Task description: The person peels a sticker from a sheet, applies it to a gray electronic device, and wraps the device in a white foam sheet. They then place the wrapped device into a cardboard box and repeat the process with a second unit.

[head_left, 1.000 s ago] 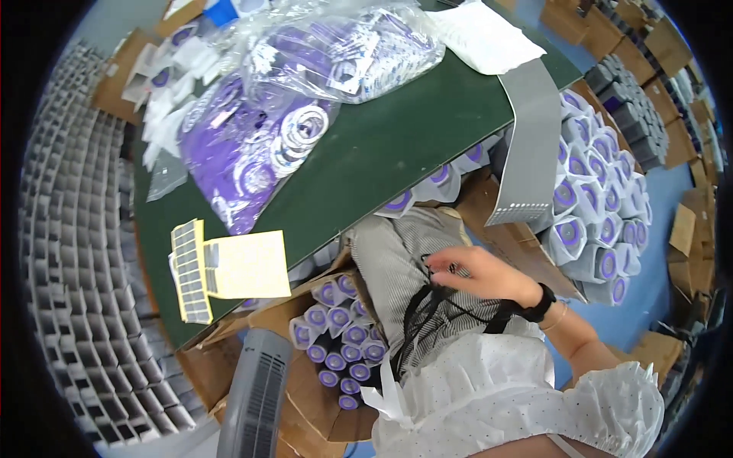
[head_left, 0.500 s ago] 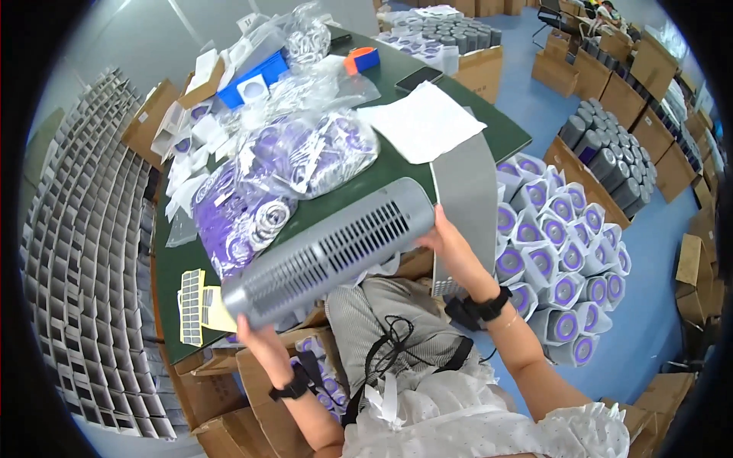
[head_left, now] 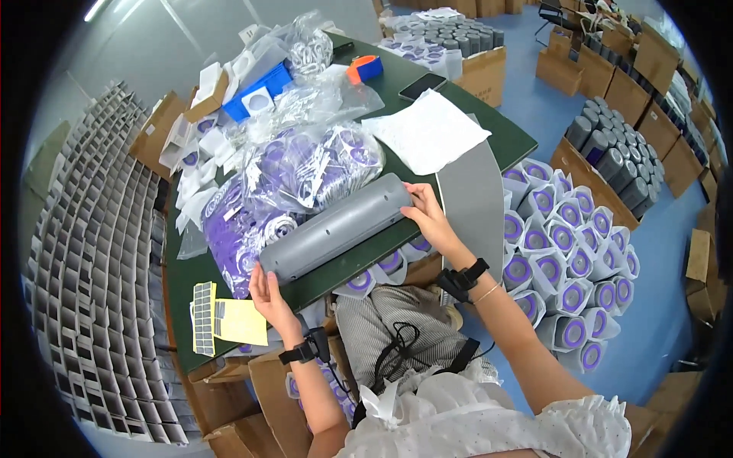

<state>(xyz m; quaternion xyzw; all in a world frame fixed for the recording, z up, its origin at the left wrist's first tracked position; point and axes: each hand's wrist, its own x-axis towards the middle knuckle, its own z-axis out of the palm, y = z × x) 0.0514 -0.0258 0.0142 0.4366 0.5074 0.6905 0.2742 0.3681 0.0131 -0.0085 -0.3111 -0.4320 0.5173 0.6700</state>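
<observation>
A long grey plastic cylinder (head_left: 336, 229) lies slantwise between my two hands, over the front of the dark green table (head_left: 314, 294). Its smooth side with a few small holes faces up. At its lower left end is my left hand (head_left: 269, 294), fingers against the rim. My right hand (head_left: 424, 214) grips the upper right end, thumb on the near side and fingers over the far side. Just beyond the cylinder are clear plastic bags of purple parts and white cords (head_left: 305, 164). Near my left hand lie a yellow sheet (head_left: 243, 322) and a sheet of grey labels (head_left: 203, 319).
White paper (head_left: 427, 131), a phone (head_left: 422, 86), an orange and blue tape roll (head_left: 364, 69) and a blue bin (head_left: 258, 91) sit farther back. On the right, wrapped cylinders with purple rings (head_left: 565, 267) stand on the floor. A tall stack of grey dividers (head_left: 99, 267) is at left.
The cylinder has been turned about its length, so its slotted side no longer shows and a smooth side faces up. It has also shifted slightly away from me.
</observation>
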